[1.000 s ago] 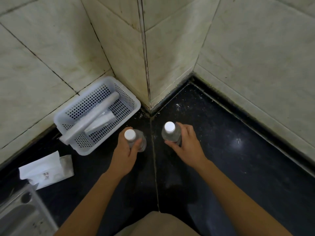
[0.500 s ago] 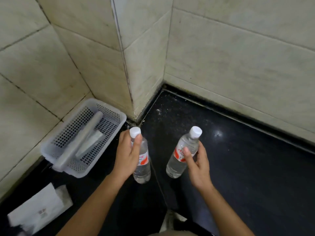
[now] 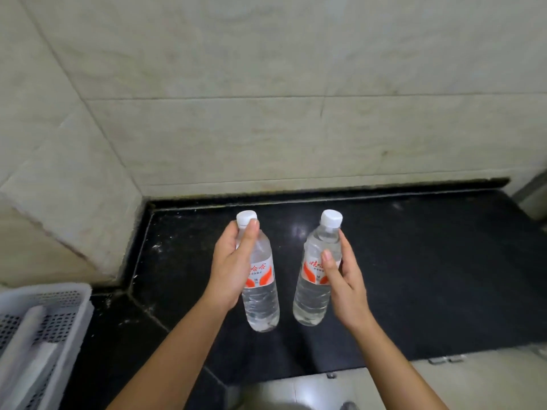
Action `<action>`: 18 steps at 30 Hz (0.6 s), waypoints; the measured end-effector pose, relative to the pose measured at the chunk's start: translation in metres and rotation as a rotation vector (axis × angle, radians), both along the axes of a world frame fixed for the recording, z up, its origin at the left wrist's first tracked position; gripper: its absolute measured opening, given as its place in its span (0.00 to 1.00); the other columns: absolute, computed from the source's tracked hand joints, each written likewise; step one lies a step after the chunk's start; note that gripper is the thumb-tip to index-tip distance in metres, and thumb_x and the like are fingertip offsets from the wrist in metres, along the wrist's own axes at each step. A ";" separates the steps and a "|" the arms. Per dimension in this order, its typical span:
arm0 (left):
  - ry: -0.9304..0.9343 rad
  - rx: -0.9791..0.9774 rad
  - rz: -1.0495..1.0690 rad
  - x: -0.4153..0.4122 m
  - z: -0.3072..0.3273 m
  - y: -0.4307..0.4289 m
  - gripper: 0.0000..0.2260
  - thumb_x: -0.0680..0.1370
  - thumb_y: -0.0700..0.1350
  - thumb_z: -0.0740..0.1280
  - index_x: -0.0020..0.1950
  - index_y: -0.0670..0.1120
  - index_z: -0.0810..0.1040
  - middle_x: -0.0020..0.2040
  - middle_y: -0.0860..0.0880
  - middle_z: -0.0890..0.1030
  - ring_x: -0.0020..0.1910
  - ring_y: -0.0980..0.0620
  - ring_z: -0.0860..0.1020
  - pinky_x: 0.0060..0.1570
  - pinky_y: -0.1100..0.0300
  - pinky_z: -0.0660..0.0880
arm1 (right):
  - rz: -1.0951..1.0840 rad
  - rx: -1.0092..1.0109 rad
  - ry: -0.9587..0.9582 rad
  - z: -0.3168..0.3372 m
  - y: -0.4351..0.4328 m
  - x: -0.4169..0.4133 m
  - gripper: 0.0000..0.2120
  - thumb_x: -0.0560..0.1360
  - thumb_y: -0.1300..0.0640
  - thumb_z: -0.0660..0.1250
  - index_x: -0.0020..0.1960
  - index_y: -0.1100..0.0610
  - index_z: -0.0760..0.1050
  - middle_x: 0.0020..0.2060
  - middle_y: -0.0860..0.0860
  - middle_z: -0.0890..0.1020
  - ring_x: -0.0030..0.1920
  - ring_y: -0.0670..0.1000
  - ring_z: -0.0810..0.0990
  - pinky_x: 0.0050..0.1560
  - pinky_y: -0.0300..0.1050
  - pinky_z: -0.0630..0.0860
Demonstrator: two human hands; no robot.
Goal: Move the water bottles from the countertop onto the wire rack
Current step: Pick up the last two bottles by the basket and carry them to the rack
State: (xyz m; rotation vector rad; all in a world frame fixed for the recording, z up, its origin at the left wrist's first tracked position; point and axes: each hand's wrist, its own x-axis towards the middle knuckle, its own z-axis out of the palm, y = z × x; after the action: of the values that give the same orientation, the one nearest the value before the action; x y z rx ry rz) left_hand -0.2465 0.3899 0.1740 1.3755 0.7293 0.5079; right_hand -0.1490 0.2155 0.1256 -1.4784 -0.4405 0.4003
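Two clear water bottles with white caps and red-and-white labels are held above the black countertop (image 3: 414,276). My left hand (image 3: 231,267) is wrapped around the left bottle (image 3: 262,294), thumb up near its cap. My right hand (image 3: 343,279) grips the right bottle (image 3: 313,291) at its label. Both bottles are upright, slightly tilted, and lifted off the counter. No wire rack is in view.
A white perforated plastic basket (image 3: 59,294) with rolled items stands at the lower left on the counter. Beige tiled walls (image 3: 266,113) enclose the back and left. The counter's front edge runs along the bottom right, with pale floor (image 3: 384,386) below.
Both hands have lifted the bottles off the counter and carried them rightward. The view has turned right, so the basket has slid to the lower-left corner and the paper packet has left the view.
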 end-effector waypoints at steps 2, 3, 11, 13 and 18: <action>-0.014 0.028 -0.055 0.031 0.011 -0.035 0.14 0.80 0.57 0.65 0.55 0.47 0.79 0.49 0.48 0.85 0.49 0.50 0.85 0.47 0.56 0.80 | -0.056 0.041 -0.003 0.008 -0.035 0.024 0.32 0.78 0.49 0.65 0.80 0.53 0.62 0.70 0.53 0.78 0.69 0.51 0.78 0.70 0.50 0.75; -0.028 0.049 -0.079 0.046 0.016 -0.053 0.14 0.79 0.57 0.65 0.54 0.47 0.79 0.48 0.49 0.85 0.48 0.51 0.86 0.46 0.57 0.81 | -0.079 0.053 -0.006 0.012 -0.053 0.036 0.32 0.78 0.49 0.65 0.80 0.53 0.62 0.70 0.53 0.77 0.69 0.52 0.79 0.70 0.49 0.75; -0.138 0.235 -0.244 0.194 0.047 -0.238 0.15 0.76 0.58 0.65 0.53 0.48 0.80 0.43 0.55 0.85 0.43 0.59 0.83 0.43 0.64 0.79 | -0.247 0.120 -0.038 0.038 -0.232 0.157 0.34 0.78 0.42 0.65 0.80 0.52 0.62 0.70 0.50 0.77 0.69 0.49 0.78 0.70 0.51 0.75; -0.151 0.248 -0.281 0.233 0.051 -0.285 0.16 0.76 0.59 0.65 0.53 0.47 0.80 0.44 0.52 0.85 0.45 0.55 0.83 0.46 0.58 0.80 | -0.281 0.108 -0.076 0.047 -0.282 0.187 0.32 0.79 0.46 0.64 0.80 0.53 0.61 0.72 0.47 0.76 0.70 0.44 0.76 0.72 0.48 0.73; -0.218 0.273 -0.439 0.316 0.066 -0.399 0.22 0.74 0.68 0.67 0.53 0.50 0.79 0.46 0.51 0.85 0.47 0.52 0.84 0.49 0.52 0.80 | -0.440 0.115 -0.120 0.065 -0.395 0.246 0.31 0.80 0.49 0.63 0.80 0.54 0.61 0.72 0.48 0.76 0.71 0.47 0.76 0.72 0.51 0.73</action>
State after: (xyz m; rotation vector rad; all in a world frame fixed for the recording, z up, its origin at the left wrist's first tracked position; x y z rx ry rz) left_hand 0.0697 -0.0087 0.2396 1.6476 0.1718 0.4060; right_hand 0.0969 -0.1793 0.1902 -1.4434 -0.2177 -0.0616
